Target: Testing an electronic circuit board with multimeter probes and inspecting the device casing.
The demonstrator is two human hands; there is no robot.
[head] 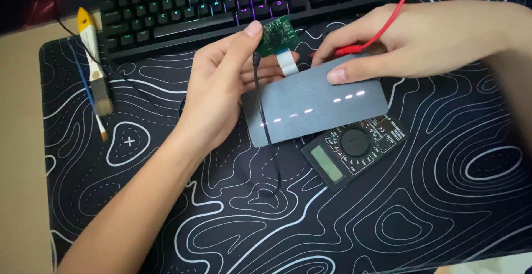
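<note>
Your left hand [221, 88] is closed on a small green circuit board [277, 34], thumb on its top edge and fingers behind, holding it just above the flat grey rectangular panel [316, 105]. A short white ribbon cable [287, 62] hangs from the board toward that panel's upper edge, and a thin black probe lead [266, 124] runs down from your left fingers across the panel's left end.

Your right hand [410, 41] pinches a red probe with its red wire [388, 22] at the panel's top edge, 1 fingertip pressing on the panel itself.

A black digital multimeter [354, 149] lies partly under the panel's lower right corner. A black backlit keyboard [233, 0] sits beyond the panel, and 2 paintbrushes [94, 69] lie well to its left on the black contour-patterned desk mat [388, 224].
</note>
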